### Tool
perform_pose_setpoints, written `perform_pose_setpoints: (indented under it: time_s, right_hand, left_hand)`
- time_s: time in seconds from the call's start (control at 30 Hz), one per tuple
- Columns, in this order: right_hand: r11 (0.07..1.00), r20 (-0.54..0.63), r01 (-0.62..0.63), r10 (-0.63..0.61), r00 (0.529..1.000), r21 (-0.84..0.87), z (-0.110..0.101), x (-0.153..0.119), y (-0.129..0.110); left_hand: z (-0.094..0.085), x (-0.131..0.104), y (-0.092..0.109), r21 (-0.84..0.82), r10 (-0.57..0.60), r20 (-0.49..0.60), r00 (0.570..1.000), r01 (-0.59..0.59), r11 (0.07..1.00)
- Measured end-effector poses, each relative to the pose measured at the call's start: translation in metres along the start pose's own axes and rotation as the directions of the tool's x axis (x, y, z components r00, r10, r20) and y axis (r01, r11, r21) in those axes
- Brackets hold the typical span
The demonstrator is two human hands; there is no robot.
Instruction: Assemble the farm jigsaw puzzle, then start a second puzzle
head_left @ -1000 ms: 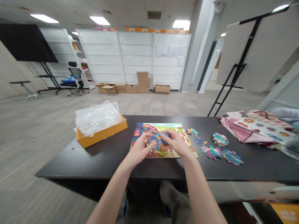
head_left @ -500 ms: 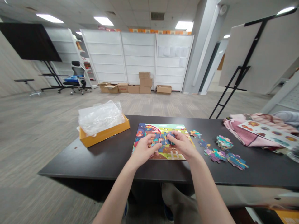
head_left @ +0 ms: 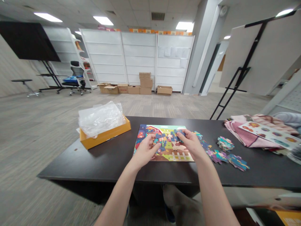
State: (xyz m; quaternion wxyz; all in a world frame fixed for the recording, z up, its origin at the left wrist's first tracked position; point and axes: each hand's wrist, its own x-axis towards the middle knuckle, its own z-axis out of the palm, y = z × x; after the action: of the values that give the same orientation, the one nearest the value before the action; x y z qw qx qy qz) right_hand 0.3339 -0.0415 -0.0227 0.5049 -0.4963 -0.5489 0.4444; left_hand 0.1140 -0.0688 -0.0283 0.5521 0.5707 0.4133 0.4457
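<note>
A colourful farm-scene puzzle board (head_left: 168, 154) lies flat near the table's front edge, under both hands. My left hand (head_left: 145, 151) is curled over its left part, thumb and fingers closed around small jigsaw pieces (head_left: 160, 138). Over the right part, my right hand (head_left: 193, 145) pinches a dark blue jigsaw piece (head_left: 179, 135) between thumb and fingers. How many pieces each hand holds is hard to make out. To the right of my right hand lie several loose jigsaw pieces (head_left: 215, 155) and a small stack of pieces (head_left: 225, 143).
A yellow box (head_left: 107, 135) with clear plastic wrap (head_left: 101, 119) stands at the left of the black table (head_left: 101, 166). Pink cloth (head_left: 244, 136) and a printed picture sheet (head_left: 270, 135) lie at the far right. An easel (head_left: 235, 86) stands behind.
My right hand has moved right with the blue jigsaw piece, away from the left hand, uncovering the board's middle. My left hand stays nearly in place.
</note>
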Motion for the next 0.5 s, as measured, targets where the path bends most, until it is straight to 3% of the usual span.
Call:
perform_pose_setpoints:
  time_s: [0.1,0.2,0.27,0.33,0.43,0.5]
  right_hand:
    - [0.934,-0.222,-0.036,-0.047,0.974,-0.357,-0.031,-0.001,0.008]
    - [0.687,-0.418,-0.19,-0.18,0.89,-0.701,-0.068,-0.006,0.019]
    - [0.568,-0.436,-0.267,-0.183,0.881,-0.779,-0.089,-0.011,0.027]
    - [0.504,-0.437,-0.313,-0.146,0.888,-0.805,-0.106,-0.014,0.036]
    - [0.458,-0.448,-0.36,-0.095,0.889,-0.813,-0.121,-0.014,0.046]
    - [0.447,-0.463,-0.353,-0.164,0.871,-0.822,-0.122,-0.014,0.048]
  left_hand:
    - [-0.003,0.0,0.002,0.008,-0.026,-0.013,1.0,0.026,1.0]
    - [-0.005,-0.003,0.003,0.013,-0.042,-0.026,0.999,0.042,0.999]
    - [-0.003,-0.006,0.003,0.026,-0.049,-0.029,0.998,0.05,0.998]
    - [0.003,-0.008,0.003,0.049,-0.05,-0.018,0.999,0.051,0.997]
    - [0.019,-0.011,0.002,0.077,-0.051,0.042,0.998,0.048,0.996]
    - [0.031,-0.012,0.0,0.083,-0.061,0.094,0.994,0.053,0.995]
